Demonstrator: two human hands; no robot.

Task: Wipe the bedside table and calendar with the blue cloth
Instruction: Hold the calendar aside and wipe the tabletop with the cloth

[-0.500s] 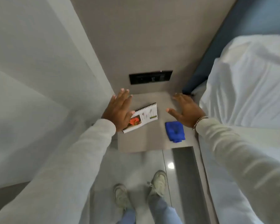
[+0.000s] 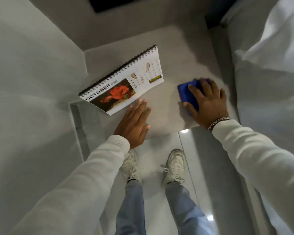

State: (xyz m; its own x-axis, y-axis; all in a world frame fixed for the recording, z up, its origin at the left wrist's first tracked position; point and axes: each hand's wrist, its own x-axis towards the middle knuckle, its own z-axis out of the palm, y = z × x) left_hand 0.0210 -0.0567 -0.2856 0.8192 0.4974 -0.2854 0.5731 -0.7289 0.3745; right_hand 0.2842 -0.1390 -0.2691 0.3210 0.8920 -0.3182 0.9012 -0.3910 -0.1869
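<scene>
1. We see the bedside table [image 2: 168, 68] in the middle of the frame, its pale grey top running from the centre up toward the wall.
2. The calendar [image 2: 124, 80] lies left of centre on the table top, spiral-bound along its upper left edge, with the word OCTOBER and a red flower picture on the page that faces up. Its lower left corner reaches past the table's left edge.
3. Our left hand [image 2: 134, 121] is just below the calendar, flat and open with the fingers straight and together. The fingertips sit at the calendar's lower edge; we cannot tell whether they touch it.
4. The blue cloth [image 2: 187, 94] is folded and lies on the right part of the table top, right of centre in the frame, well apart from the calendar.
5. Our right hand [image 2: 209, 104] lies spread on top of the cloth, palm down, with the fingers splayed over it and the thumb at its lower left edge. It presses down on the cloth but is not closed around it.
6. A metal chain bracelet [image 2: 218, 122] sits on the right wrist, at the cuff of the white sleeve [image 2: 261, 160].
7. White bedding [image 2: 270, 56] fills the upper right of the frame, beside the table.
8. At the lower centre, two white sneakers [image 2: 175, 165] stand on the glossy floor below the table's front edge.
9. No containers are in view.
</scene>
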